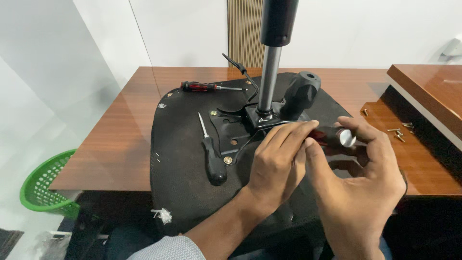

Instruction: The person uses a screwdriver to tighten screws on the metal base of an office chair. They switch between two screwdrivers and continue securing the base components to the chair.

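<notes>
Right hand (358, 188): near right, fingers grasping a red-and-black screwdriver (334, 137) by its handle.
Left hand (279, 161): fingers pinched on the same screwdriver's shaft, over the seat (183, 168).
Black screwdriver (211, 154): lies left on the seat.
Metal post (269, 79): upright, far centre.
Surface (120, 135): brown wood.

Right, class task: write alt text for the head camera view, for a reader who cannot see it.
Two hands, the left hand and right hand, grip a red-and-black screwdriver over the metal plate of an upturned black chair seat on a wooden table. Two more screwdrivers lie nearby: a black one on the seat, another red-and-black one behind.
</notes>
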